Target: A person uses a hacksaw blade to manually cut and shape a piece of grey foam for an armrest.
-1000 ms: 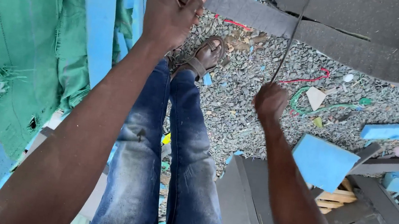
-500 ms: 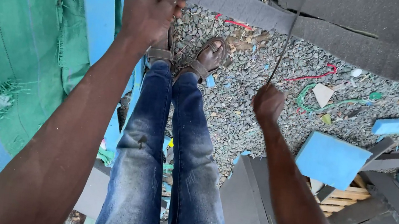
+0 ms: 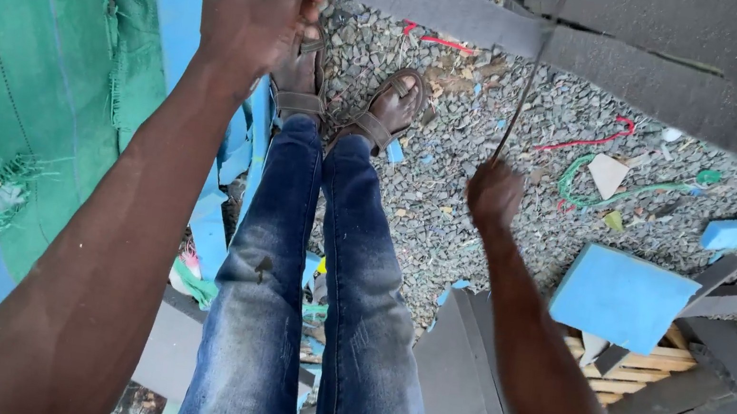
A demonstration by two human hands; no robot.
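1. The left hand (image 3: 256,13) was raised, its grip clamped on the near end of a grey foam sheet (image 3: 657,70).
2. From that grip the sheet ran away to the right across the top of the view, long axis roughly level and dipping a little rightward, held up above the ground.
3. The right hand (image 3: 493,194) was a closed fist, its grip shut on the lower end of a thin blade (image 3: 518,113).
4. From that grip the blade pointed up and slightly right, its long axis near upright, and its upper end met the sheet at a slit.
5. Below and between the two grips lay the person's legs in blue jeans (image 3: 313,324), with sandals (image 3: 389,109) on the feet.
6. The ground was grey gravel (image 3: 445,208), strewn with red and green cord scraps.
7. Right of the right grip lay a blue foam block (image 3: 620,295) and more grey pieces; left of the left grip hung a green tarp (image 3: 17,42).
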